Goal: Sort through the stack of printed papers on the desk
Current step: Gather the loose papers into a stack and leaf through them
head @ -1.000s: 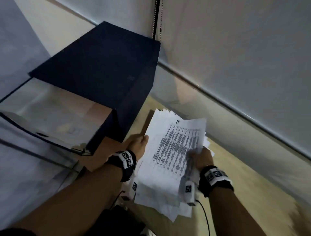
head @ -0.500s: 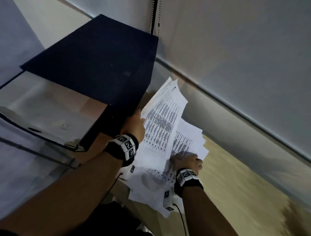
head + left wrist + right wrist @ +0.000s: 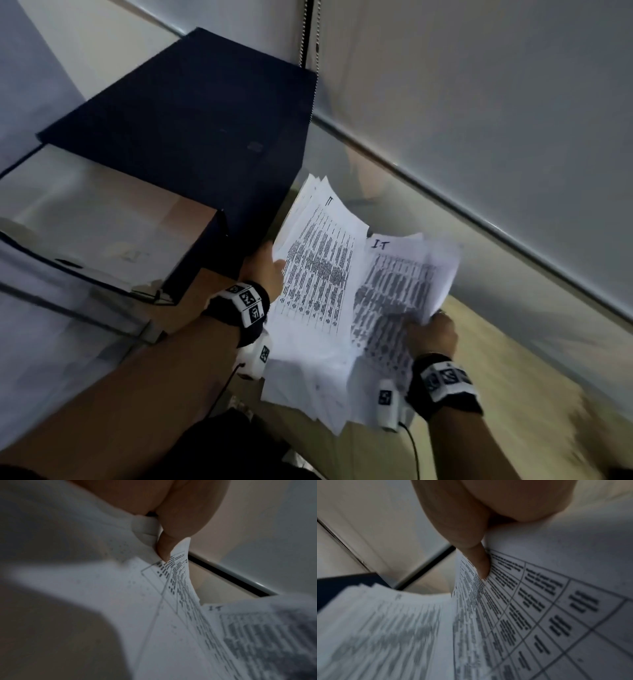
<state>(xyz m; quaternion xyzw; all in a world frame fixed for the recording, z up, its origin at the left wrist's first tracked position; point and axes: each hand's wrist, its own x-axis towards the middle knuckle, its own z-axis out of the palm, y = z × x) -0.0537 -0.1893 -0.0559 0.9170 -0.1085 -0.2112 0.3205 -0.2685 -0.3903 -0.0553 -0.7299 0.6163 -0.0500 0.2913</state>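
Note:
I hold printed papers split into two bundles above the wooden desk (image 3: 513, 370). My left hand (image 3: 265, 270) grips the left edge of one bundle (image 3: 318, 274), sheets with printed tables, its thumb on top; the left wrist view shows that thumb (image 3: 164, 549) pressed on the paper (image 3: 180, 601). My right hand (image 3: 433, 334) pinches the right bundle (image 3: 397, 291), marked "I-T" at its top. In the right wrist view a finger (image 3: 481, 563) presses on the gridded sheet (image 3: 539, 608). Both bundles overlap at the bottom.
A dark blue box (image 3: 191, 120) stands at the left, just behind my left hand. A glass partition (image 3: 85, 222) runs along the left. A pale wall panel (image 3: 479, 120) borders the desk at the right. A beaded cord (image 3: 303, 34) hangs at the top.
The papers have parted into two bundles side by side. My right hand has moved right and up with its bundle; my left hand has come back down with the other.

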